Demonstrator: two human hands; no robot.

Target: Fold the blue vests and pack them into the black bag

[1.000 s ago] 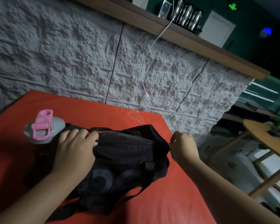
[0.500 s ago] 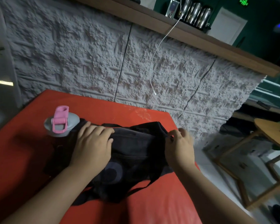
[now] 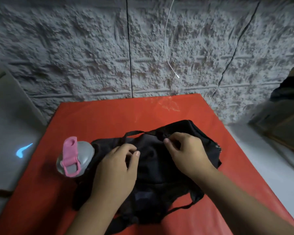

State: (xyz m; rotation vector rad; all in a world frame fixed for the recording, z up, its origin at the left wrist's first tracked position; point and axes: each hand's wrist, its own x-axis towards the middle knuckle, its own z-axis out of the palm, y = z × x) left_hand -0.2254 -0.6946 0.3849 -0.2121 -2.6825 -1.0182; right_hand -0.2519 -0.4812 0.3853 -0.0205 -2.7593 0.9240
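1. Soft black fabric bag (image 3: 159, 167) lies on red padded mat (image 3: 109, 119).
2. Left hand (image 3: 116, 168), right hand (image 3: 187, 153) on bag top; curled fingers pinch its fabric.
3. Grey bottle with pink lid strap (image 3: 74, 158) touches bag's left end.

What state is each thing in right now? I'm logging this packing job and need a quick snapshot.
black bag: lying slumped on the red mat, both hands on its top; whether it is zipped cannot be told.
left hand: on the bag, fingers curled into the fabric.
right hand: fingers curled, pinching the bag's top edge.
bottle: lid closed, pink strap across it, touching the bag's left end.
red mat: flat, scuffed near the far edge.
white cable: hanging loose, unplugged.
blue vests: none visible.
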